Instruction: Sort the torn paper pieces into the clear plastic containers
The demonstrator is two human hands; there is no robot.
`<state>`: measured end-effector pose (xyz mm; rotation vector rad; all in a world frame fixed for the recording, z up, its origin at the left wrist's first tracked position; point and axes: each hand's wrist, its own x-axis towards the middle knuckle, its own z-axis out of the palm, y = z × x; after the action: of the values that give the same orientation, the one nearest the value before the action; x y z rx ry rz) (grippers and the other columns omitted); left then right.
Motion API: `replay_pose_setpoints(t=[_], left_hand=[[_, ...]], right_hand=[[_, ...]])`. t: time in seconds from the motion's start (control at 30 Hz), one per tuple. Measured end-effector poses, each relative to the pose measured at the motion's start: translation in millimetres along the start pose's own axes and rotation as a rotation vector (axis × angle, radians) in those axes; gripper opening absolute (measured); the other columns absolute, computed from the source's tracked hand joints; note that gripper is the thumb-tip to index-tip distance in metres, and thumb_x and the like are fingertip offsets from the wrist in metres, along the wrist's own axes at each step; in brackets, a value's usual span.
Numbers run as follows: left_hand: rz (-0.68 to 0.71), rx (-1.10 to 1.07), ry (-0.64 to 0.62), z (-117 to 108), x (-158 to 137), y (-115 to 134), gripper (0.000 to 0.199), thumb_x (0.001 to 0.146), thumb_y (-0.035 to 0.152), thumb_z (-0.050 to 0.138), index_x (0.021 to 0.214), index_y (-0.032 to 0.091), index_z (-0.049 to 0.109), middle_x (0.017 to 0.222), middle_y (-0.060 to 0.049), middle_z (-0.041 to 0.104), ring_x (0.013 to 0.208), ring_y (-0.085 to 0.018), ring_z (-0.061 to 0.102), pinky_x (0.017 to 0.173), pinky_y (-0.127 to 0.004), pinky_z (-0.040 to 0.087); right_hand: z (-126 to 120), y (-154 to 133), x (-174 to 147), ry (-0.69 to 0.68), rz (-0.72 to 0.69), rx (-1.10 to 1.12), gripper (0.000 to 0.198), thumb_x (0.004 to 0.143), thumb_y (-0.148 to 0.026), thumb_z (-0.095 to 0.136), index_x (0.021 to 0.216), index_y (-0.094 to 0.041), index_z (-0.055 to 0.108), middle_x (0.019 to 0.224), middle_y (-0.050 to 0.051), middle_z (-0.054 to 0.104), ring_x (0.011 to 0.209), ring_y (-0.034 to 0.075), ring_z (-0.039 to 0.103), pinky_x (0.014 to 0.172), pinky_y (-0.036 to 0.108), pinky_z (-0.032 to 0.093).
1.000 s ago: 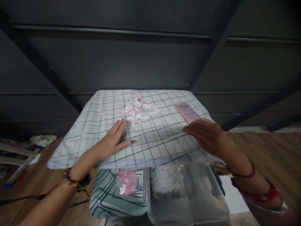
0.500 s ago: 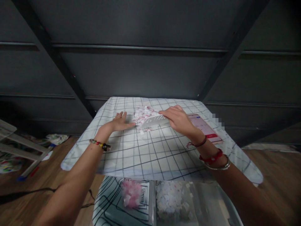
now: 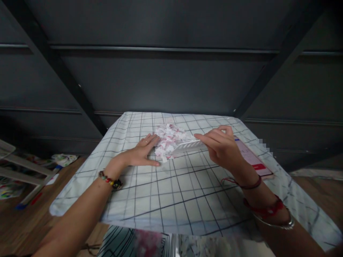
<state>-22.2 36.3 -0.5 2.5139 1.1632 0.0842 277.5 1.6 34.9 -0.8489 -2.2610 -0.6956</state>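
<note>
A loose pile of small white and pink paper scraps [image 3: 170, 137] lies on the checked cloth. My left hand [image 3: 140, 152] rests flat at the pile's left side, thumb spread away from the fingers, fingertips touching the scraps. My right hand [image 3: 223, 148] pinches the far right end of a small white slotted plastic basket [image 3: 189, 145]. The basket is tilted, with its slotted side towards me and its left end against the scraps. Whether anything lies inside it is hidden.
A phone or tablet with a lit pink screen [image 3: 252, 159] lies right of my right hand. The table's checked cloth [image 3: 171, 196] reaches a dark panelled wall [image 3: 166, 82]. Below the near edge sit a pink bundle [image 3: 148, 241] and a clear container of pale pieces [image 3: 198, 244].
My left hand has come in closer over the pile's left edge. My right hand and the basket have shifted right in view. The camera has tipped up and moved nearer the table.
</note>
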Motion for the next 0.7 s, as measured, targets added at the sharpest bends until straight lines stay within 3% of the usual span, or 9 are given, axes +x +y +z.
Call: replay_pose_setpoints(t=[0.27,0.7], left_hand=[[0.053,-0.03,0.101,5,1,-2,0.091,0.077,0.07,0.043,0.143,0.019,0.006,0.151,-0.013,0.001,0.135,-0.033,-0.005,0.108,-0.048,0.009],[0.004,-0.122,0.062,4,1,-3,0.095,0.075,0.071,0.046,0.144,0.02,0.006,0.151,-0.012,0.0,0.135,-0.033,-0.006,0.108,-0.049,0.009]], right_hand=[[1,7,-5,0.009,0.034,0.011,0.036,0.072,-0.001,0.041,0.1,-0.018,0.056,0.068,-0.002,0.058,0.063,0.013,0.05,0.073,0.033,0.03],[-4,18,-10,0.04,0.031,0.104,0.021,0.071,-0.006,0.043,0.082,-0.02,0.055,0.059,-0.004,0.053,0.057,0.012,0.05,0.071,0.034,0.031]])
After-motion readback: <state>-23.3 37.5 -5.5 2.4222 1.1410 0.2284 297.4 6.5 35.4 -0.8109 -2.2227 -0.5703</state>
